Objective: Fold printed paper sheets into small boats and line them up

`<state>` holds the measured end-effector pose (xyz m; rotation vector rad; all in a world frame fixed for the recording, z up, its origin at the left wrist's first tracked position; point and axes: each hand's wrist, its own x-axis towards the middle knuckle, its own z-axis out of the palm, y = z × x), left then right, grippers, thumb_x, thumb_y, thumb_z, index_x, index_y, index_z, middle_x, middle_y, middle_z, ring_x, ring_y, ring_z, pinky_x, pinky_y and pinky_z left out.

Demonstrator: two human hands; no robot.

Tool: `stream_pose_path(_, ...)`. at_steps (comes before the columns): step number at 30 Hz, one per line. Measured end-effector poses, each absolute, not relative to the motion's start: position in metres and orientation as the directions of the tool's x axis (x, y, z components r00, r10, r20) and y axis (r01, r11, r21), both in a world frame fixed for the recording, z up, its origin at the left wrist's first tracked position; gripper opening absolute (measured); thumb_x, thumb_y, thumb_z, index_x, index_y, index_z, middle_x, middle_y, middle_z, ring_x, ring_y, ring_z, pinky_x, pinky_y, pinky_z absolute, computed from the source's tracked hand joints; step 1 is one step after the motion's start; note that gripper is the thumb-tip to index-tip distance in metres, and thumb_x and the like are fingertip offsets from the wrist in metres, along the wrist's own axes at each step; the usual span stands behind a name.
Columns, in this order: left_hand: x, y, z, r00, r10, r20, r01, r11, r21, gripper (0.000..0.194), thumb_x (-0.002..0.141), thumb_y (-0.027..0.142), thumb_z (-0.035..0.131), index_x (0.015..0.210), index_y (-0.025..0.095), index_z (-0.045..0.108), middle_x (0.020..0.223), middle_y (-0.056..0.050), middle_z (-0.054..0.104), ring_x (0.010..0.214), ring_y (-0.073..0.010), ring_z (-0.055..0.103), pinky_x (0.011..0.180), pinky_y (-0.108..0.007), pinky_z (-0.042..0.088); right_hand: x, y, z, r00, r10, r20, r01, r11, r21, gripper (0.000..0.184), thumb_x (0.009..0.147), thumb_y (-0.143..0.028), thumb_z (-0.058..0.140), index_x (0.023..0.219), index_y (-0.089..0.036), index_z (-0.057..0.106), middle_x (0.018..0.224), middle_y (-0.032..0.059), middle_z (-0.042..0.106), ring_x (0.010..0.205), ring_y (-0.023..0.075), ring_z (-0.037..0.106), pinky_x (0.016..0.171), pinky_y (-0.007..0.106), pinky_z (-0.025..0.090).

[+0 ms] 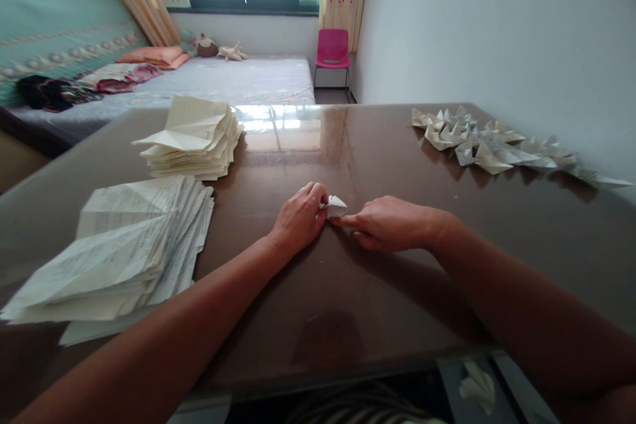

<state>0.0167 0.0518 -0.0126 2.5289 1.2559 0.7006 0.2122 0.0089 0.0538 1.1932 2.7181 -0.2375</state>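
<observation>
A small folded paper boat (336, 205), white, is held just above the brown table at the middle. My left hand (303, 212) pinches its left side between thumb and curled fingers. From the right, my right hand (390, 222) reaches in with its index finger stretched out, the tip touching the paper's lower edge. The other fingers of that hand are bent, and the thumb side sits apart from the paper. Part of the boat is hidden behind the left fingers.
Creased printed sheets (124, 232) are stacked at the left, with a cream paper stack (193, 139) behind them. Several folded paper boats (489, 142) are grouped at the back right near the wall. Beyond the glossy table (278, 318) are a bed (258, 79) and a pink chair (332, 50).
</observation>
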Motion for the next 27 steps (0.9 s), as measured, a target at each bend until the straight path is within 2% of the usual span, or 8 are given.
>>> stream_pose_path(5,0.017,0.046,-0.01,0.614,0.714,0.337,0.658,-0.699,0.28,0.012,0.085,0.016,0.048,0.094,0.022,0.053,0.097,-0.004,0.057,0.093,-0.0197,0.054,0.079,-0.03,0.046,0.208,0.007,0.054,-0.637,0.735,-0.231,0.76,0.649,-0.032,0.043,0.081,-0.024,0.054,0.122,-0.027,0.061,0.075,0.0079,0.071,0.063,0.0212,0.065,0.056,0.028,0.036)
stream_pose_path(7,0.016,0.044,-0.007,0.66,0.681,0.319,0.645,-0.731,0.226,0.013,0.088,0.018,0.045,0.095,0.022,0.055,0.098,-0.005,0.057,0.096,-0.0206,0.052,0.081,-0.031,0.046,0.211,0.008,0.054,-0.639,0.729,-0.246,0.762,0.644,-0.07,0.046,0.08,-0.024,0.056,0.125,-0.026,0.059,0.075,0.0068,0.071,0.063,0.0195,0.064,0.056,0.027,0.036)
stream_pose_path(11,0.015,0.042,-0.002,0.691,0.66,0.295,0.639,-0.748,0.177,0.015,0.091,0.02,0.043,0.094,0.021,0.057,0.098,-0.006,0.058,0.097,-0.0208,0.051,0.083,-0.032,0.047,0.226,0.02,0.059,-0.744,0.576,-0.339,0.668,0.641,-0.377,0.053,0.082,-0.029,0.059,0.133,-0.02,0.052,0.074,0.0014,0.071,0.06,0.0135,0.06,0.056,0.023,0.037)
stream_pose_path(14,0.015,0.042,-0.001,0.697,0.661,0.277,0.643,-0.748,0.165,0.015,0.091,0.019,0.044,0.093,0.02,0.059,0.099,-0.006,0.058,0.097,-0.0205,0.052,0.083,-0.031,0.047,0.238,0.03,0.064,-0.775,0.546,-0.317,0.625,0.588,-0.514,0.031,0.085,-0.032,0.056,0.111,-0.018,0.067,0.071,-0.0008,0.068,0.059,0.0101,0.057,0.056,0.021,0.037)
stream_pose_path(17,0.014,0.042,-0.002,0.691,0.67,0.271,0.655,-0.739,0.156,0.017,0.092,0.021,0.043,0.093,0.02,0.06,0.097,-0.007,0.059,0.094,-0.0204,0.052,0.082,-0.031,0.048,0.24,0.035,0.061,-0.685,0.707,-0.177,0.694,0.558,-0.455,0.02,0.081,-0.035,0.062,0.085,-0.017,0.068,0.065,-0.002,0.063,0.057,0.0094,0.053,0.053,0.02,0.034)
stream_pose_path(19,0.014,0.043,-0.004,0.686,0.67,0.282,0.658,-0.738,0.152,0.018,0.092,0.022,0.042,0.094,0.019,0.06,0.095,-0.007,0.058,0.092,-0.02,0.053,0.081,-0.031,0.048,0.236,0.038,0.052,-0.63,0.776,-0.033,0.72,0.567,-0.4,0.017,0.078,-0.033,0.065,0.086,-0.018,0.064,0.071,-0.002,0.062,0.059,0.0095,0.052,0.054,0.021,0.033)
stream_pose_path(22,0.012,0.043,-0.005,0.686,0.667,0.289,0.659,-0.739,0.141,0.018,0.092,0.023,0.042,0.095,0.019,0.06,0.095,-0.007,0.058,0.091,-0.0198,0.053,0.081,-0.032,0.048,0.23,0.043,0.033,-0.658,0.746,0.104,0.667,0.642,-0.379,0.015,0.08,-0.027,0.063,0.092,-0.02,0.063,0.087,0.0002,0.062,0.068,0.0097,0.054,0.061,0.021,0.036)
stream_pose_path(27,0.005,0.044,0.0,0.737,0.597,0.315,0.601,-0.793,0.096,0.02,0.094,0.024,0.042,0.1,0.019,0.059,0.1,-0.007,0.06,0.097,-0.0192,0.052,0.083,-0.03,0.048,0.229,0.051,0.014,-0.703,0.7,0.126,0.594,0.675,-0.437,0.013,0.083,-0.023,0.061,0.095,-0.021,0.065,0.087,-0.0002,0.06,0.068,0.0092,0.055,0.067,0.021,0.039)
